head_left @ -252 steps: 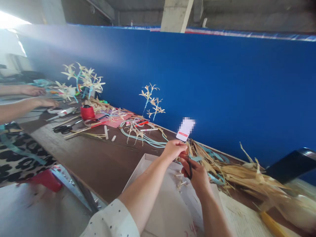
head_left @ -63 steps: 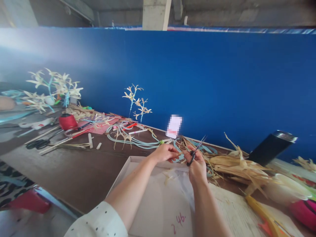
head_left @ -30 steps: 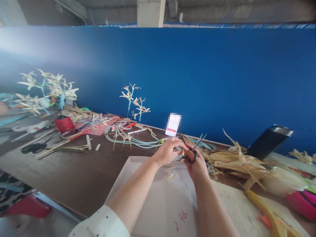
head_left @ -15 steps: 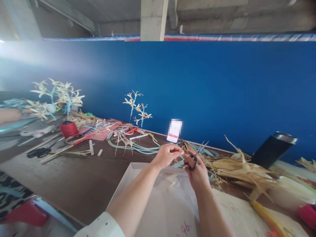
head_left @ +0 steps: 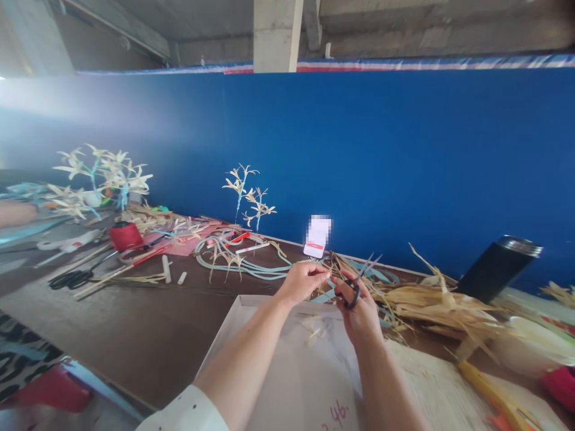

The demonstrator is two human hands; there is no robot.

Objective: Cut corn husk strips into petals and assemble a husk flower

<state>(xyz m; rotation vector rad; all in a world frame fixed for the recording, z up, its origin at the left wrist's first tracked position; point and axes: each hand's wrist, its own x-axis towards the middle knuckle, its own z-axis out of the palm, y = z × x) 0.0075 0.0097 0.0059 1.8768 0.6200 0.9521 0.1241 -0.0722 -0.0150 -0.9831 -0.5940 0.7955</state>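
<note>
My right hand (head_left: 363,314) is closed around a small pair of black-handled scissors (head_left: 351,294), whose blades point up and away to the right, spread apart. Beside it, my left hand (head_left: 303,281) pinches with thumb and fingertips. Whatever lies in that pinch is too small to make out. The two hands almost meet above the far edge of a white shallow box (head_left: 309,365), where a few pale scraps (head_left: 315,332) lie. Just right of my hands spreads a heap of dried corn husks (head_left: 431,302).
A phone (head_left: 315,239) stands against the blue partition (head_left: 404,155). Dark bottle (head_left: 498,269) and yellow cutter (head_left: 489,395) are at right. Husk flowers (head_left: 259,206), light-blue cords (head_left: 251,270), red thread spool (head_left: 126,236), another scissors (head_left: 72,278) and glue gun (head_left: 69,242) lie leftward. Another person's arm (head_left: 15,214) shows far left.
My left hand has shifted slightly left, so the gap between the fingertips of both hands is a little wider. The scissors stay in my right hand.
</note>
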